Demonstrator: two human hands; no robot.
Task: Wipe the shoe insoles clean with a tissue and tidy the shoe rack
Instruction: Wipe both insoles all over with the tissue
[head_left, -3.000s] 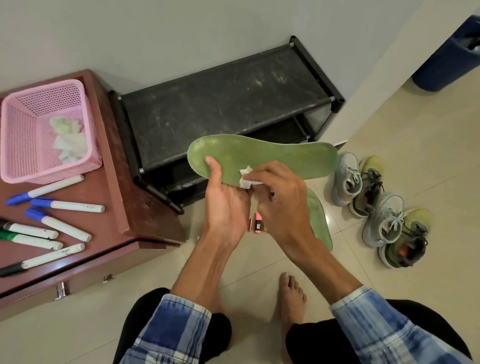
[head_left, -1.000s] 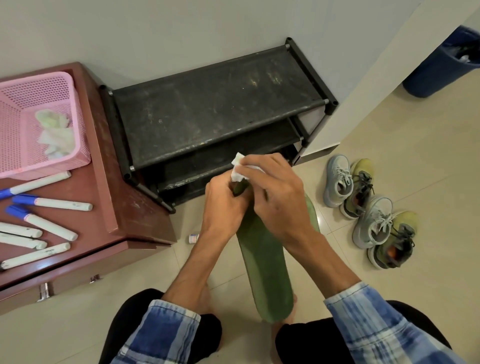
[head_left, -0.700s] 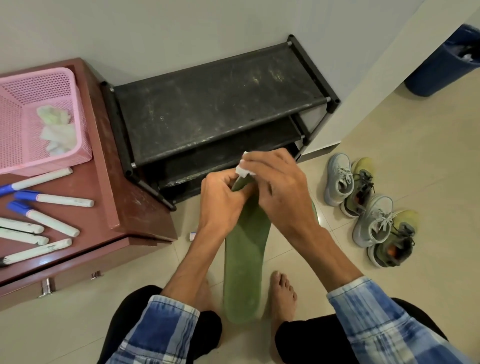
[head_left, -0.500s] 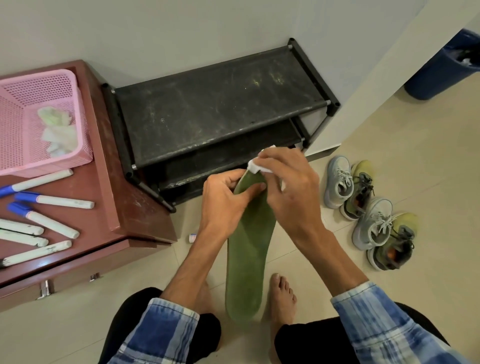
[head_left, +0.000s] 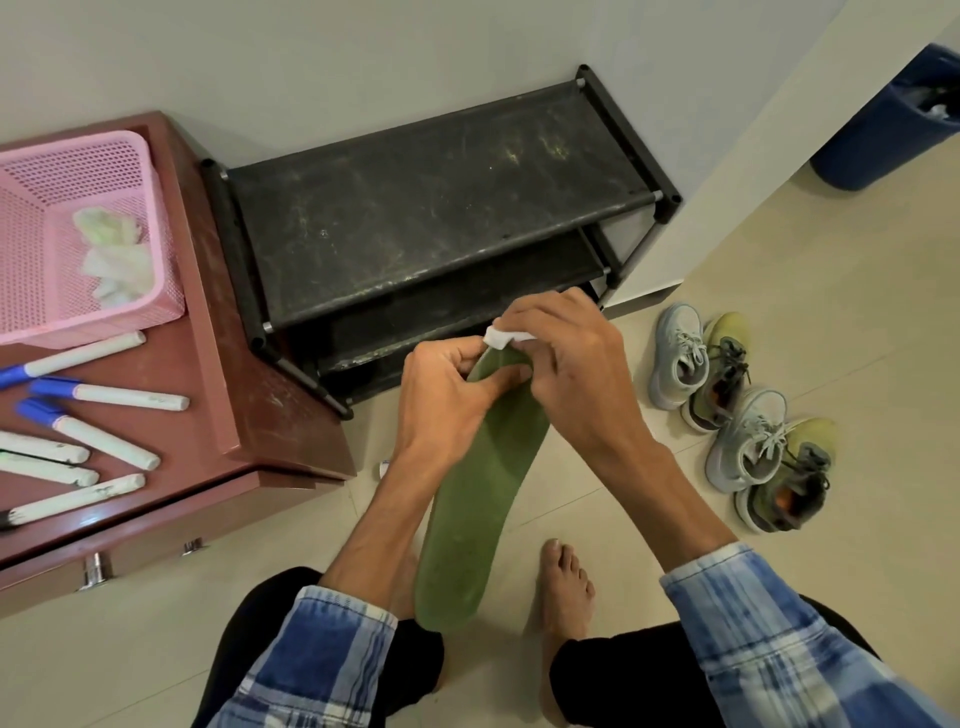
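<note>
A long green insole (head_left: 478, 499) hangs lengthwise toward me, its near end above my lap. My left hand (head_left: 447, 400) grips its far end, thumb across the top face. My right hand (head_left: 566, 374) pinches a small white tissue (head_left: 501, 336) against that far tip. Just behind the hands stands the black two-tier shoe rack (head_left: 436, 218), dusty, with nothing on its shelves. Two pairs of sneakers (head_left: 737, 421) lie on the tiled floor to the right.
A reddish cabinet (head_left: 208, 364) at the left carries a pink basket (head_left: 88, 234) with crumpled tissues and several markers (head_left: 109, 400). A blue bin (head_left: 893, 119) stands at the far right. My bare foot (head_left: 566, 582) rests on the floor beside the insole.
The insole was turned from lying crosswise to hanging lengthwise toward me. The tissue hand moved from the insole's heel area to the far tip and stays there.
</note>
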